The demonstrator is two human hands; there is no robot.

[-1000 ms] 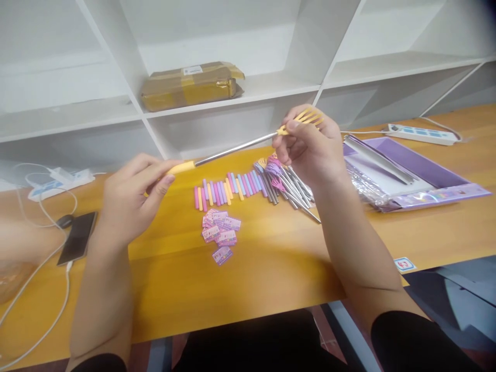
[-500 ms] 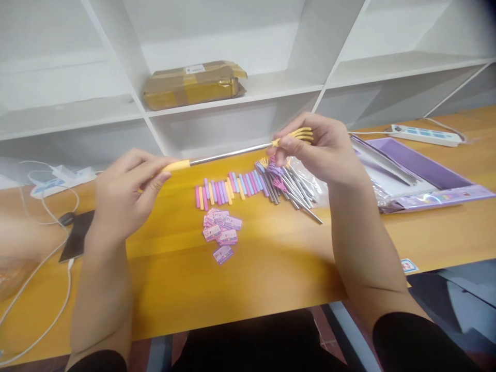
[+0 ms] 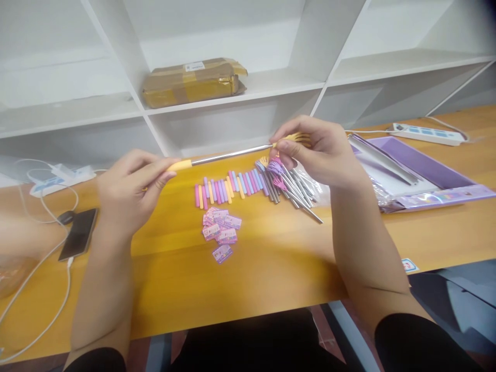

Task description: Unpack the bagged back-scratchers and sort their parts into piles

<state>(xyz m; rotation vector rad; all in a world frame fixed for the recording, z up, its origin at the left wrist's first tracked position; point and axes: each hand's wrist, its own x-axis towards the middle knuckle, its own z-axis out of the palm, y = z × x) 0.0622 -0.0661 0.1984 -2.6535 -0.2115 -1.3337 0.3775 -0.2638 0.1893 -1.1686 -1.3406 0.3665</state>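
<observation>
A back scratcher (image 3: pixel 232 154) with a silver rod, a yellow handle and a yellow claw head is held level above the table between both hands. My left hand (image 3: pixel 134 188) pinches its yellow handle between thumb and fingers. At the other end my right hand (image 3: pixel 315 150) grips the base of the claw, whose prongs show partly behind the fingers. Below lie a row of coloured handle tubes (image 3: pixel 228 188) in pink, purple, blue and orange, and a heap of metal rods with coloured claw heads (image 3: pixel 290 183). Small printed cards (image 3: pixel 221 230) lie scattered nearer me.
An open purple box (image 3: pixel 437 165) with plastic wrapping stands at right. A phone (image 3: pixel 78 234) on a white cable and a power strip (image 3: pixel 64 181) lie at left; another power strip (image 3: pixel 428 134) sits back right. A taped parcel (image 3: pixel 194 82) rests on the white shelf (image 3: pixel 282 85).
My right hand has come down a little and turned, so the claw's prongs now point more to the right and the rod lies flatter. My left hand keeps hold of the handle.
</observation>
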